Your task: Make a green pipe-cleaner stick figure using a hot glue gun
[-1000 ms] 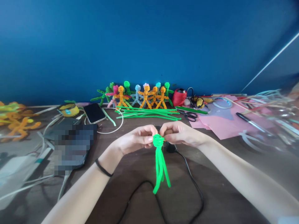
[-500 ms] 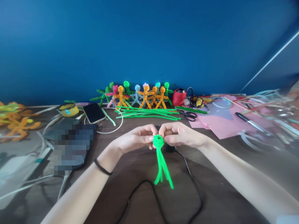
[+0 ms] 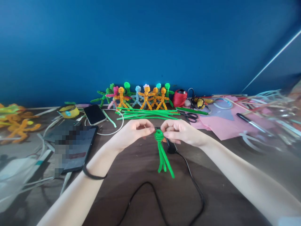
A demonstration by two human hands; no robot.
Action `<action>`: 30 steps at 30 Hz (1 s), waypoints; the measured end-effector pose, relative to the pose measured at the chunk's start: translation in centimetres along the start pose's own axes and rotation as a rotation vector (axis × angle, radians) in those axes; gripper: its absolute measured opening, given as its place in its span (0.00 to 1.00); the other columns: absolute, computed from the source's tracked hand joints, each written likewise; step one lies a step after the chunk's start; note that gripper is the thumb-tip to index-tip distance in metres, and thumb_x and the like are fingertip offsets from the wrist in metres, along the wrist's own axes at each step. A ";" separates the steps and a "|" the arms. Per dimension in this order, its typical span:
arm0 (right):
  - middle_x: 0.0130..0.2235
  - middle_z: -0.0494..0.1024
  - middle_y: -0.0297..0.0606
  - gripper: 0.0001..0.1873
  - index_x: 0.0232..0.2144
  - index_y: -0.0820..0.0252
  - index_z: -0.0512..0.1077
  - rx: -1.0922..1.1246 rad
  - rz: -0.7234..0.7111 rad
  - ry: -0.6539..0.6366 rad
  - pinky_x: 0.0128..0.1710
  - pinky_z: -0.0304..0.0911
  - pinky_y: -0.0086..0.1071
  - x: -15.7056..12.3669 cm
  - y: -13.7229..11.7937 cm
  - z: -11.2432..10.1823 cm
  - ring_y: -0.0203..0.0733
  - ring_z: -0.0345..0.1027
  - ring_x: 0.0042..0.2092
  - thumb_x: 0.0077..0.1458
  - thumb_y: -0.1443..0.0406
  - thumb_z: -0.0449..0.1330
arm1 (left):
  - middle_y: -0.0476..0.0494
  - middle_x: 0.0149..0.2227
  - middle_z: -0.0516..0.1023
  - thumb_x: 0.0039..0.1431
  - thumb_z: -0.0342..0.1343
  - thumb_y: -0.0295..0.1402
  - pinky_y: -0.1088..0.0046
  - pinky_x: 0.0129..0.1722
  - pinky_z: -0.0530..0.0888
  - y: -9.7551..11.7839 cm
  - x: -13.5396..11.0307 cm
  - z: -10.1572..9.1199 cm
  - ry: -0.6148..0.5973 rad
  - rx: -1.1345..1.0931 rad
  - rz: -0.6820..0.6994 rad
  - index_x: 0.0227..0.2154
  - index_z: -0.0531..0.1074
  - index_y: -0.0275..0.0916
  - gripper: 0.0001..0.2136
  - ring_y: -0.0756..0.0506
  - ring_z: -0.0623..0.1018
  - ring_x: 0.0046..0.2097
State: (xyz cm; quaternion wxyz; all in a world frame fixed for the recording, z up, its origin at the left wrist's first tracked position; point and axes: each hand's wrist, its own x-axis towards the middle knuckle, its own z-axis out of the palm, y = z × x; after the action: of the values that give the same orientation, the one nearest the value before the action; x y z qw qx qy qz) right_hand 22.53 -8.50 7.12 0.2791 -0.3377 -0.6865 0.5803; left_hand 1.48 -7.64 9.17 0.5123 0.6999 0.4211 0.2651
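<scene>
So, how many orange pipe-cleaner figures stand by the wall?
4 orange pipe-cleaner figures: one beside the pink figure; right of the pale blue figure, three close together, the middle one partly covered. Others may be hidden.

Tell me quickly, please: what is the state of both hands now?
Left hand: curled beside the green coiled piece; whether it grips cannot be told.
Right hand: closed, holding the green coiled piece at its right side.

black device [image 3: 171,147]: part-hidden behind right fingers [image 3: 172,135] | near phone [image 3: 81,150]: partly pixelated | leftmost orange figures [image 3: 22,126]: blurred
</scene>
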 end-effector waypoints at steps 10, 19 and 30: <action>0.18 0.63 0.25 0.09 0.32 0.62 0.63 -0.106 0.007 0.016 0.18 0.44 0.24 0.1 0.2 0.2 0.26 0.50 0.18 0.54 0.61 0.56 | 0.50 0.27 0.73 0.48 0.58 0.39 0.74 0.32 0.64 0.0 -0.1 0.3 0.026 0.124 -0.019 0.27 0.73 0.38 0.09 0.50 0.69 0.30; 0.18 0.61 0.25 0.09 0.31 0.62 0.64 -0.140 0.003 0.010 0.18 0.45 0.23 0.1 0.1 0.4 0.26 0.50 0.18 0.55 0.61 0.55 | 0.52 0.24 0.72 0.47 0.57 0.37 0.75 0.30 0.63 0.2 -0.1 0.9 0.045 0.115 -0.068 0.25 0.73 0.37 0.08 0.51 0.68 0.28; 0.20 0.66 0.28 0.12 0.32 0.63 0.67 -0.016 -0.040 0.011 0.19 0.48 0.24 0.0 0.0 0.2 0.26 0.54 0.19 0.52 0.59 0.59 | 0.54 0.21 0.66 0.47 0.54 0.32 0.76 0.28 0.60 0.0 0.0 1.0 -0.011 -0.057 -0.051 0.21 0.68 0.37 0.05 0.53 0.63 0.26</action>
State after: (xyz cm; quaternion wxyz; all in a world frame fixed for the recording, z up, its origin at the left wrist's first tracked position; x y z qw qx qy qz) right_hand 22.35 -8.63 7.05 0.2918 -0.3290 -0.6963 0.5673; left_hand 2.26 -8.17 8.80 0.5409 0.6756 0.4281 0.2601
